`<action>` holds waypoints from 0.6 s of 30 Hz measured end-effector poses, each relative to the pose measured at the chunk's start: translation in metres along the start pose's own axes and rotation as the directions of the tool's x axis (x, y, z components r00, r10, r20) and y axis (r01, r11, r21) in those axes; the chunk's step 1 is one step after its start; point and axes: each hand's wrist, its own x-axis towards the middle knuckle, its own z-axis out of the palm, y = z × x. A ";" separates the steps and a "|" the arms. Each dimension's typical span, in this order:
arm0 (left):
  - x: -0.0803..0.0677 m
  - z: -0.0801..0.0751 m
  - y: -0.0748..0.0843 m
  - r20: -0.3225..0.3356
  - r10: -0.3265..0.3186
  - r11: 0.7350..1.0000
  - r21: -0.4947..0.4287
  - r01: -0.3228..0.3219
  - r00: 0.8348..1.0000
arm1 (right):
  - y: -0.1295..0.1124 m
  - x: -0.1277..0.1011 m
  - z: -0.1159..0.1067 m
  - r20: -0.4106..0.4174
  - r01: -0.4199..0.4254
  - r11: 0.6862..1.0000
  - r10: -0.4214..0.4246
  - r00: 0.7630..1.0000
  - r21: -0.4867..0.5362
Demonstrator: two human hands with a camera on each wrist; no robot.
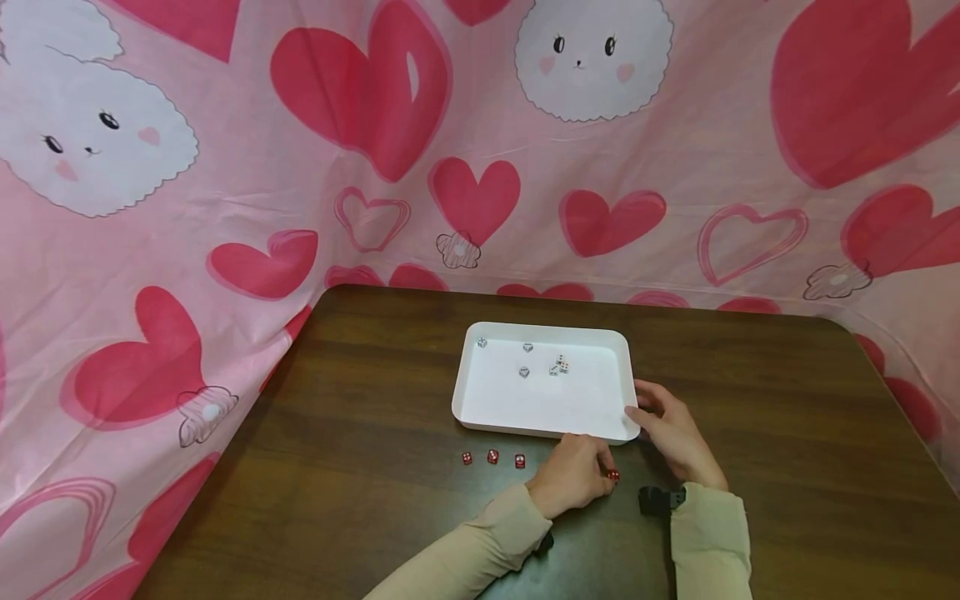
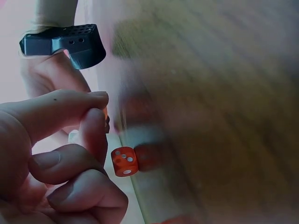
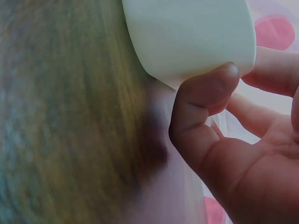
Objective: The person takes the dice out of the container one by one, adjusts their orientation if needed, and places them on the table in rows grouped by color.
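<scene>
My left hand point(image 1: 572, 477) is in front of the tray and pinches a red die point(image 1: 613, 475) between thumb and forefinger. In the left wrist view its other fingers are curled, and only an orange-red sliver of the pinched die shows. Another red die point(image 2: 124, 162) with white pips stands on the table beyond those fingers. My right hand point(image 1: 675, 433) grips the near right corner of the white tray point(image 1: 543, 429), its thumb on the wall in the right wrist view. Left of my left hand, three red dice point(image 1: 492, 457) sit in a loose row.
Inside the tray lie several white or clear dice point(image 1: 524, 372), some clustered right of centre. The brown wooden table point(image 1: 360, 433) extends to both sides. Pink cloth point(image 1: 525, 142) with hearts hangs behind and along the sides. Dark wrist cameras point(image 1: 660, 500) are strapped to my wrists.
</scene>
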 end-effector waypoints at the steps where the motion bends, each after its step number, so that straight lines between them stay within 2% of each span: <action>1: 0.000 0.000 0.000 0.001 0.003 1.000 0.002 -0.003 1.000 | 0.000 0.000 0.000 0.000 -0.002 1.000 0.002 1.000 0.001; 9: 0.002 0.000 -0.001 -0.003 0.023 1.000 0.004 -0.023 1.000 | -0.001 0.001 -0.001 -0.002 -0.002 1.000 0.002 1.000 0.010; 18: 0.004 -0.001 0.001 0.008 0.016 1.000 0.018 -0.016 1.000 | -0.002 0.001 -0.002 -0.005 0.002 1.000 -0.002 1.000 0.004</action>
